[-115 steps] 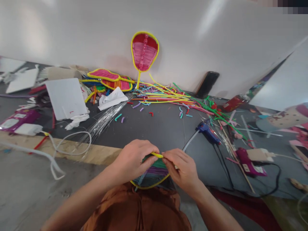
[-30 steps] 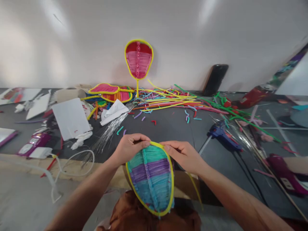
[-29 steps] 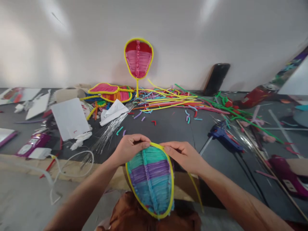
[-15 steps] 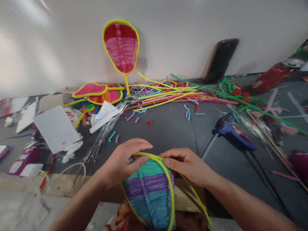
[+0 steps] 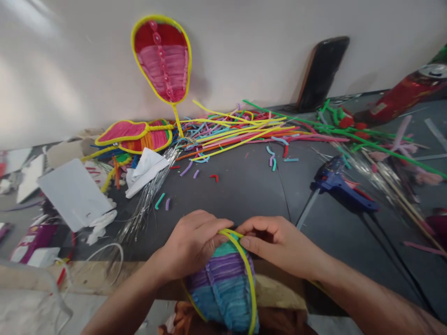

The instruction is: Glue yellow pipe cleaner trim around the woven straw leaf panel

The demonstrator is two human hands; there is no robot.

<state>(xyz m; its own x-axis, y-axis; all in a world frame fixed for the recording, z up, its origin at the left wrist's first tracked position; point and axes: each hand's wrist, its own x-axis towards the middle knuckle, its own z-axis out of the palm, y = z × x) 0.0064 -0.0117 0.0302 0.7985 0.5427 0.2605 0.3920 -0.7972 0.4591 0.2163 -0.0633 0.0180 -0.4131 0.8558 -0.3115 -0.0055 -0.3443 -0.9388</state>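
A teal, purple and blue striped pipe-cleaner panel (image 5: 226, 279), rounded at the top, stands low in front of me at the table's edge. Yellow pipe cleaner (image 5: 248, 267) edges it, running over the top and down the right side. My left hand (image 5: 197, 242) is closed over the panel's upper left, thumb and fingers pinching its rim. With thumb and fingertips, my right hand (image 5: 270, 239) pinches the yellow pipe cleaner at the upper right. The panel's top left is hidden behind my left hand.
A blue glue gun (image 5: 344, 186) lies on the right with its cord. Loose pipe cleaners (image 5: 240, 132) are heaped at the back. A pink panel with yellow edging (image 5: 162, 60) and a phone (image 5: 323, 74) lean on the wall; a red can (image 5: 401, 95) stands right.
My left hand has shifted right along the rim and closed its fingers over the top. The yellow strand's loose end, which hung below my right hand, is now mostly hidden behind my forearm.
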